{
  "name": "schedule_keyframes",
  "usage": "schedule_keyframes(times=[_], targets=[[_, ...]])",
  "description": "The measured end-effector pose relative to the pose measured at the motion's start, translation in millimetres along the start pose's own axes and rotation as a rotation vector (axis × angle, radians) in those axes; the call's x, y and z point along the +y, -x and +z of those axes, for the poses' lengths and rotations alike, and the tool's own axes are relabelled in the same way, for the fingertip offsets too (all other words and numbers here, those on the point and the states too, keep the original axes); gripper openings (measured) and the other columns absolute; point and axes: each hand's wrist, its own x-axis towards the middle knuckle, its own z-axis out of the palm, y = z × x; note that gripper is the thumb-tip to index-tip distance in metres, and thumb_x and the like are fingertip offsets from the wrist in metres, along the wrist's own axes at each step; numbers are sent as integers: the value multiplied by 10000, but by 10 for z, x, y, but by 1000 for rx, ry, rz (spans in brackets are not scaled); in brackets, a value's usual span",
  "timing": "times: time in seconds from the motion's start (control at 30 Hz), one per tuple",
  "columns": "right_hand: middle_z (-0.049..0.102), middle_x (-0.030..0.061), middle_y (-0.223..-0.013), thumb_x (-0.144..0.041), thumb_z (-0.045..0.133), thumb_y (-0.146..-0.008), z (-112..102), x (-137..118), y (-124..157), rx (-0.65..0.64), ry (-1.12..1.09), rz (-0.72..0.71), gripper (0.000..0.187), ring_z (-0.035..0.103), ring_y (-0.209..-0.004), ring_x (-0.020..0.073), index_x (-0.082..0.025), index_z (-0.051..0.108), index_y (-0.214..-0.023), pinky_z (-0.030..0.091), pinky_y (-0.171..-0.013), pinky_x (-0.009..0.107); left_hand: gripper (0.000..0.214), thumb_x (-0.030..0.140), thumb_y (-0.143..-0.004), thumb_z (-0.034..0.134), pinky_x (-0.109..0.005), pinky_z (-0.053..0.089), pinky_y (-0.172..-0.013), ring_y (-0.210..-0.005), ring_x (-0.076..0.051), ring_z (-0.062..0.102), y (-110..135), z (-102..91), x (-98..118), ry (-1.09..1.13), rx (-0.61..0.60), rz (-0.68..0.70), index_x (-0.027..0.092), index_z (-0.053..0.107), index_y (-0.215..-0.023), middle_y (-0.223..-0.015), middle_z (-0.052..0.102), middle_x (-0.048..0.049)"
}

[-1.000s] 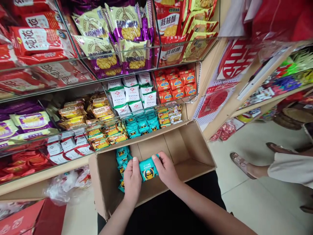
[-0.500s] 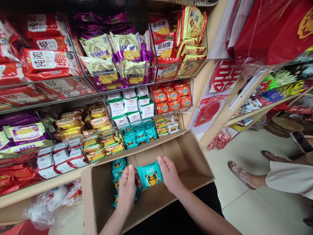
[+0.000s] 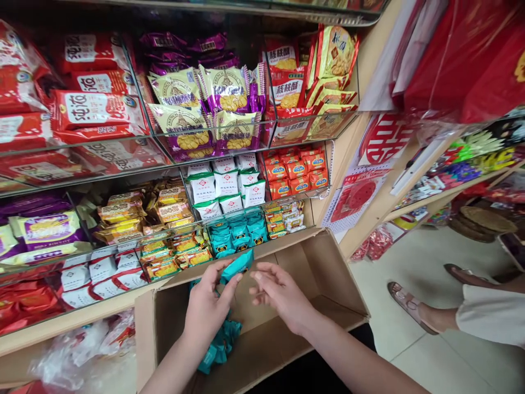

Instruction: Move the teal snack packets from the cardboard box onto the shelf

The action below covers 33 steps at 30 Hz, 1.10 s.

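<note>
Between thumb and fingers, my left hand (image 3: 211,295) pinches a teal snack packet (image 3: 239,266), tilted so its narrow side shows. My right hand (image 3: 283,295) is just to the right of it, fingers apart and curved, holding nothing. Both hands are over an open cardboard box (image 3: 328,262). More teal packets (image 3: 221,342) lie in the left part of the box, partly hidden by my left hand and forearm. Just beyond the box's far edge, rows of matching teal packets (image 3: 240,230) stand in a shelf compartment.
Clear-fronted shelf compartments hold red packs (image 3: 98,112), white packets (image 3: 225,185) and orange-red packets (image 3: 296,172). Plastic bags (image 3: 86,350) lie at lower left. A person's sandalled foot (image 3: 412,306) is on the tiled floor at right. Red bags (image 3: 455,65) hang at upper right.
The teal packet has gone from between both hands to my left hand alone, raised and turned edge-on. My right hand has let go of it, and its fingers have spread.
</note>
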Motion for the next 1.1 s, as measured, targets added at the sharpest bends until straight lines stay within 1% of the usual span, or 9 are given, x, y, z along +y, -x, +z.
schedule_keyframes(times=[0.13,0.27,0.37,0.43,0.53,0.6,0.67,0.87,1.1], targets=[[573,-1,-881,-305,695,-610,247,-126,-168,-113,-398,25,357,576,-749,110,-213,471,-873,470,-676,252,282,363,-757,503,-224,469,-694,-820,-143,606,-131,-10,53,-186,-23,150,246,516,-1014,-954,632,0],[589,-29,-767,-248,714,-575,336,-224,-437,-157,-441,28,341,578,-655,102,-213,467,-808,479,-635,251,338,344,-790,446,-242,454,-792,-924,-149,581,-311,-5,2,-262,-62,248,217,474,-1102,-1063,599,-30],[582,-23,-711,-273,655,-644,287,-290,-775,-32,-206,111,241,583,-622,99,-204,460,-768,494,-610,251,398,349,-794,423,-276,412,-874,-1031,-169,526,-455,-148,-150,-359,-125,294,199,435,-1162,-1148,554,-57],[589,18,-715,-302,612,-684,210,-335,-1052,72,-12,183,200,597,-646,125,-185,475,-771,509,-593,281,366,376,-789,412,-290,404,-874,-1010,-182,537,-542,-317,-328,-450,-182,248,208,485,-1106,-1108,580,-52],[601,66,-737,-278,661,-625,80,-367,-1457,172,160,212,262,602,-681,175,-160,496,-790,514,-542,303,326,401,-782,389,-282,429,-797,-922,-191,577,-630,-557,-655,-564,-236,18,215,532,-1008,-1019,624,-39],[612,71,-795,-238,694,-571,22,-343,-1671,231,260,163,323,598,-720,186,-163,508,-824,512,-527,276,340,392,-781,378,-255,438,-740,-875,-176,591,-645,-641,-834,-545,-244,-168,211,504,-1039,-979,635,-32],[615,68,-886,-238,694,-558,3,-281,-1830,258,346,73,357,594,-767,188,-172,528,-867,509,-521,244,350,391,-780,375,-241,433,-708,-831,-163,598,-629,-660,-932,-514,-254,-279,224,483,-1068,-927,646,-19],[621,72,-960,-315,583,-656,44,-44,-2116,309,559,-201,329,606,-777,182,-155,587,-944,502,-539,215,285,402,-793,350,-248,391,-649,-774,-174,590,-563,-619,-902,-600,-281,-285,243,558,-904,-831,652,-20],[629,85,-962,-243,452,-754,79,81,-2316,361,788,-356,368,619,-759,182,-142,546,-1095,510,-633,259,292,396,-805,327,-245,366,-610,-727,-168,581,-561,-628,-895,-667,-297,-269,242,571,-851,-805,646,-25]])
